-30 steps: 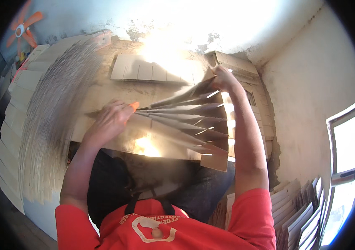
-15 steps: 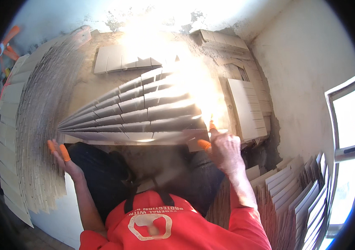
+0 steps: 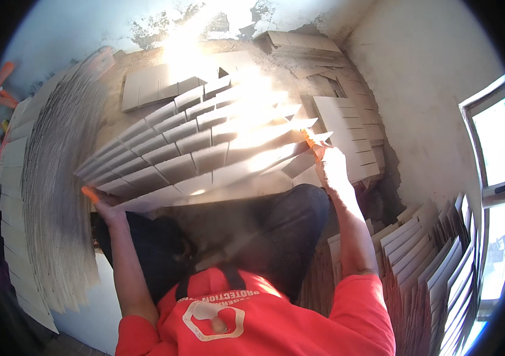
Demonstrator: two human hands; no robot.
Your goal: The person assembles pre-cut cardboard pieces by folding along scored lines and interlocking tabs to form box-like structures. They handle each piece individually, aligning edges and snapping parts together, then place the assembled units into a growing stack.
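A fanned stack of pale grey slotted card sheets (image 3: 190,142) spreads in front of me, its layers close together at the left and spread apart toward the right. My right hand (image 3: 327,159), with orange finger covers, is closed on the stack's right edge. At the near left corner, my left hand (image 3: 107,209) grips the sheets; one orange-covered fingertip shows, while its other fingers are mostly hidden. Strong sunlight washes out part of the fan's right half.
A tall pile of sheets (image 3: 56,178) runs along the left. More flat slotted sheets (image 3: 145,88) lie behind the fan, and another stack (image 3: 347,133) lies to the right. Sheets on edge (image 3: 412,267) stand at lower right beside a window (image 3: 498,190). An orange fan (image 3: 0,92) is at far left.
My left hand has come from beside the stack onto its near left corner. My right hand has moved up and right, and the sheets have tilted and spread with it.
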